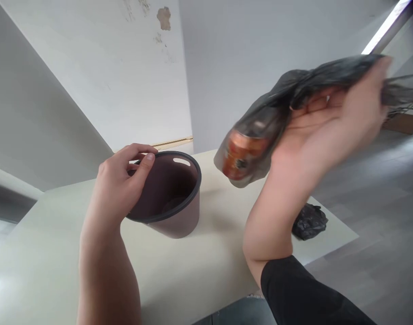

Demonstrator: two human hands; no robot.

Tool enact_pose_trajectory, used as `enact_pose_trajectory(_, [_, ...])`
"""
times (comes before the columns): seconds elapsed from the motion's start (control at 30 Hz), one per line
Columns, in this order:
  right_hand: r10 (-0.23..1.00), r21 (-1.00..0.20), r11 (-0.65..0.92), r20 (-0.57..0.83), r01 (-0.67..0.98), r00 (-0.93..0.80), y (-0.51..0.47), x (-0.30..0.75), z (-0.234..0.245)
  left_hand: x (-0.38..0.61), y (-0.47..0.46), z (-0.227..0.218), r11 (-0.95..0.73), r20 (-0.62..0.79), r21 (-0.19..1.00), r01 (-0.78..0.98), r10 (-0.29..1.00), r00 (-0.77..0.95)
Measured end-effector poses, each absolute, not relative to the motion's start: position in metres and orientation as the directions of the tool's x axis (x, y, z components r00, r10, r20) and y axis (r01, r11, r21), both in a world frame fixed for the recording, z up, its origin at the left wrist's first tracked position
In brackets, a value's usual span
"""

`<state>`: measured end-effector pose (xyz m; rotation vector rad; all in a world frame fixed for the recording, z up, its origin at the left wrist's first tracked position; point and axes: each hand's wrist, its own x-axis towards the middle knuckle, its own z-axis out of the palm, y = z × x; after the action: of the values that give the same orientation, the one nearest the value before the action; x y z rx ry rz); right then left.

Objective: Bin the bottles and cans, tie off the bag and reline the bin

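Observation:
My right hand is raised on the right, its fingers closed round a dark see-through plastic bag. Inside the bag's low end lies an orange can, tilted and somewhat blurred by motion. On the left, my left hand grips the rim of a brownish bucket-shaped bin, thumb inside and fingers over the edge. The bin stands upright with a dark rim and a slot cut near its top; no contents show in the part of its inside that I see. The bag hangs to the right of the bin, apart from it.
A crumpled black plastic bag lies near the right corner of the pale table. Behind the table rise a white wall with peeled patches and a grey-blue wall. Grey floor shows to the right.

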<state>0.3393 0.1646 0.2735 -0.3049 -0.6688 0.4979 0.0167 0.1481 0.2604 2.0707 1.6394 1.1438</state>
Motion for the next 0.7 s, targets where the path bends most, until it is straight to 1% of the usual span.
enact_pose_trajectory(0.1, [0.501,-0.418,0.857,0.542,-0.301,0.675,0.136,0.322,0.28,0.014,0.151,0.259,-0.347,0.42,0.628,0.696,0.905,0.073])
enact_pose_trajectory(0.23, [0.339,-0.324,0.933,0.645,-0.157,0.685,0.1,0.288,0.285,0.011,0.152,0.258,-0.384,0.438,0.634,0.671,0.894,0.097])
enact_pose_trajectory(0.3, [0.298,-0.295,0.947,0.673,-0.124,0.677,0.092,0.277,0.287,0.01,0.152,0.258,-0.388,0.44,0.641,0.662,0.893,0.096])
enact_pose_trajectory(0.33, [0.308,-0.302,0.944,0.671,-0.131,0.675,0.091,0.275,0.288,0.009,0.152,0.258,-0.389,0.437,0.643,0.66,0.894,0.101])
enact_pose_trajectory(0.4, [0.378,-0.348,0.919,0.637,-0.187,0.672,0.092,0.273,0.287,0.007,0.153,0.258,-0.402,0.434,0.645,0.651,0.893,0.121])
enact_pose_trajectory(0.47, [0.431,-0.371,0.896,0.593,-0.245,0.68,0.095,0.274,0.284,0.005,0.154,0.257,-0.428,0.443,0.646,0.632,0.885,0.147])
enact_pose_trajectory(0.53, [0.413,-0.364,0.902,0.575,-0.231,0.707,0.095,0.274,0.278,0.004,0.154,0.256,-0.451,0.454,0.652,0.609,0.876,0.163])
enact_pose_trajectory(0.6, [0.362,-0.365,0.916,0.57,-0.167,0.738,0.092,0.273,0.268,0.004,0.154,0.255,-0.459,0.456,0.666,0.588,0.874,0.167])
enact_pose_trajectory(0.63, [0.357,-0.384,0.912,0.574,-0.143,0.737,0.089,0.273,0.262,0.004,0.153,0.255,-0.458,0.453,0.674,0.579,0.876,0.166])
enact_pose_trajectory(0.7, [0.404,-0.44,0.886,0.585,-0.144,0.703,0.083,0.274,0.248,0.003,0.153,0.254,-0.453,0.445,0.688,0.567,0.881,0.162])
